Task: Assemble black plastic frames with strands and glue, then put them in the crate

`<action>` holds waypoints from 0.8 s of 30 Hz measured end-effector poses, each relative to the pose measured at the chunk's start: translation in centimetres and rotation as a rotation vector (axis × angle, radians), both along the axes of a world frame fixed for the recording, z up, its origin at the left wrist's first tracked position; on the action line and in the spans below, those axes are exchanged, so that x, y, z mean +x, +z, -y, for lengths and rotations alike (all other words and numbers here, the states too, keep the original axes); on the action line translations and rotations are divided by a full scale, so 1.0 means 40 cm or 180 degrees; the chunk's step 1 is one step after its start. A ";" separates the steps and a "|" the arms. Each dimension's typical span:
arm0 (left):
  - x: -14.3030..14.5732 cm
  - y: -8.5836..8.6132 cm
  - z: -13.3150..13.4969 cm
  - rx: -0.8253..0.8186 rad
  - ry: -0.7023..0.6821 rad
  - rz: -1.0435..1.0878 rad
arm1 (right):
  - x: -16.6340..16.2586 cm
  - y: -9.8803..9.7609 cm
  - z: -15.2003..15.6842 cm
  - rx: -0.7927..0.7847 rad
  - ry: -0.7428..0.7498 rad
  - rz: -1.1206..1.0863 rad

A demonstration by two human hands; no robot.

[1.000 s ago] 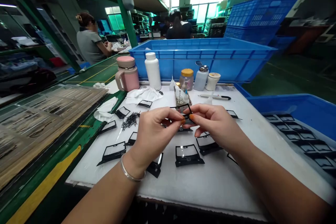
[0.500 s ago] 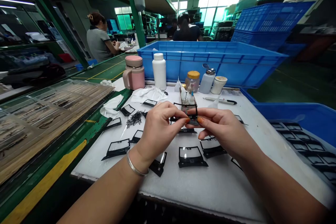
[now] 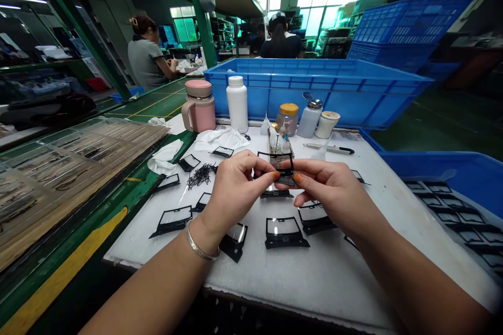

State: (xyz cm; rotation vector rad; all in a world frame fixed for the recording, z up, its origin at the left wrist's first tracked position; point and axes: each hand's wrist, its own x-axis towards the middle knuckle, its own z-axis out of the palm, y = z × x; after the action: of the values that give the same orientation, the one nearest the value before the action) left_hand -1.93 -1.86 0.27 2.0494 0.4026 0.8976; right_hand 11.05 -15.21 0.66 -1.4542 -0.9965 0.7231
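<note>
Between my two hands, over the middle of the white work surface point(image 3: 314, 282), is a black frame with a clear window point(image 3: 291, 163). My left hand point(image 3: 239, 183) pinches its left side between thumb and forefinger. On its right side, my right hand point(image 3: 328, 186) grips it with thumb and fingers. Fingers hide part of its lower edge. Several similar frames lie around, such as a black frame point(image 3: 283, 243) just below my hands and another black frame point(image 3: 173, 225) to the left. Left of my left hand is a pile of thin black strips point(image 3: 200, 176).
Behind my hands stand a pink mug point(image 3: 204, 115), a white bottle point(image 3: 237, 104), a pump bottle point(image 3: 310, 119) and small jars. A utility knife point(image 3: 330, 148) lies at right. A large blue crate point(image 3: 314, 97) is behind; a blue bin point(image 3: 479, 178) at right holds several frames. Co-workers sit beyond.
The whole view has shifted slightly. Both hands keep their grip on the black frame, with only a slight shift of the fingers.
</note>
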 end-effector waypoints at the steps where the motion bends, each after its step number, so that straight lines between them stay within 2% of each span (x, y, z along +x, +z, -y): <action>1: 0.000 0.001 0.000 -0.0065 -0.0030 -0.0010 | 0.000 -0.001 0.001 -0.0021 -0.0016 0.0040; 14: 0.000 0.005 -0.005 -0.0242 -0.0048 -0.0116 | -0.007 -0.005 0.002 -0.0205 -0.0289 0.0481; 24: 0.002 0.001 -0.006 -0.0300 -0.0092 -0.0054 | -0.030 -0.001 -0.007 0.0034 -0.0465 0.0508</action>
State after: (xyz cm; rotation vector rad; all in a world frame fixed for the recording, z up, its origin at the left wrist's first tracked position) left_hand -1.83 -1.63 0.30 1.9729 0.4159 0.8290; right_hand 9.84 -14.95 0.61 -1.5760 -1.0013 0.5015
